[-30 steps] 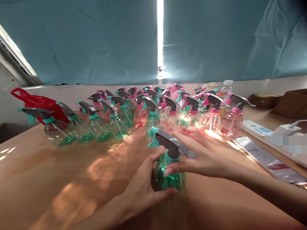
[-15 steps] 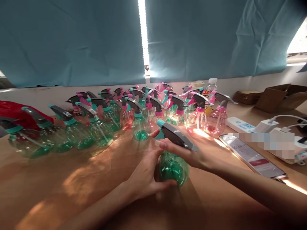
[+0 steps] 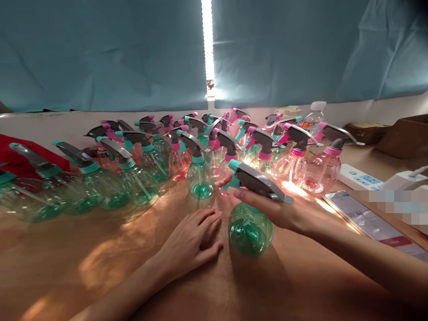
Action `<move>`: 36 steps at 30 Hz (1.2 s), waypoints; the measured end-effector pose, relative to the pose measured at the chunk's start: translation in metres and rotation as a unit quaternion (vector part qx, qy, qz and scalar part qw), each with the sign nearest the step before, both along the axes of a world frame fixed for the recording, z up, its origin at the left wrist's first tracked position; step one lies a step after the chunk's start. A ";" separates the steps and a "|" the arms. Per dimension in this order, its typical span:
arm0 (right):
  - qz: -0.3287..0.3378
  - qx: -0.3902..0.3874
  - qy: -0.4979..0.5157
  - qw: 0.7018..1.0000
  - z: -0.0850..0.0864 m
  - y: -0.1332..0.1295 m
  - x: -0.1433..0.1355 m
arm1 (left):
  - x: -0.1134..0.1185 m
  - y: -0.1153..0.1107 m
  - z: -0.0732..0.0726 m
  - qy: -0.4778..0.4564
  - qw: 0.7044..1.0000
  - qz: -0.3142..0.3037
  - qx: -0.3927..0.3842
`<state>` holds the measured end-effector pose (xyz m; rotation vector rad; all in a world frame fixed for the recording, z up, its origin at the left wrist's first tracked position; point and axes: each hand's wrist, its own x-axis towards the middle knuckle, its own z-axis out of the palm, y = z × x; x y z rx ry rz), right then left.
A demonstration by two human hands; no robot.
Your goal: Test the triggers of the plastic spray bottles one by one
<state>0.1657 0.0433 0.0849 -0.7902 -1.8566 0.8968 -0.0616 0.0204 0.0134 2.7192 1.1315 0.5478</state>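
Observation:
A green see-through spray bottle [image 3: 250, 232] with a grey and teal trigger head is near the middle of the table. My right hand [image 3: 267, 207] is closed around its neck, just below the trigger head; some of the fingers are hidden behind it. Just left of the bottle, my left hand [image 3: 192, 240] rests low over the tabletop, fingers apart and holding nothing. Straight ahead of my hands stands another green spray bottle [image 3: 200, 176] with a teal collar.
Several green spray bottles [image 3: 138, 180] line the left side, and pink ones [image 3: 323, 169] stand at the back right. A phone [image 3: 371, 218], a white power strip [image 3: 359, 177] and a cardboard box [image 3: 406, 138] lie to the right. Behind hangs a blue-green curtain [image 3: 100, 53].
My left hand has let go of the green bottle and moved left, down to the table. My right hand still holds the bottle. The view has shifted slightly.

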 end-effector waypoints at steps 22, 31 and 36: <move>-0.065 0.062 -0.078 0.993 -0.006 0.000 0.011 | -0.001 0.000 -0.002 -0.006 1.000 0.008 0.000; -0.008 -0.023 -0.022 0.999 -0.006 -0.004 0.007 | -0.003 0.002 -0.003 0.005 1.000 0.006 -0.003; -0.002 -0.020 -0.004 1.000 -0.005 -0.003 0.005 | -0.003 0.003 -0.003 0.025 1.000 0.006 -0.002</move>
